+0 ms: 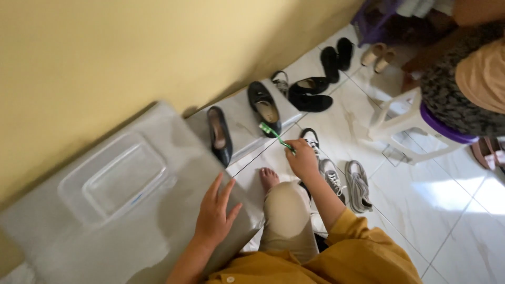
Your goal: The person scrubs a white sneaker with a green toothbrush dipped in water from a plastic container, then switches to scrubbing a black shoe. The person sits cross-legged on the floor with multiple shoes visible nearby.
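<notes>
Toothbrush [274, 134], green with white bristles, sticks out of the right hand [303, 160], fingers clamped on its handle; its long axis slants up-left, head toward a black shoe [264, 107]. Left hand [214, 214] lies spread, fingers apart, on a grey box [110, 221].

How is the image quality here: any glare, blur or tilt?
Head view: strongly tilted, wall and floor lines run diagonally; bright glare on the floor tiles at lower right; the left hand and lid look slightly soft; the right hand with the green toothbrush is sharp enough; shoes stay readable.
</notes>
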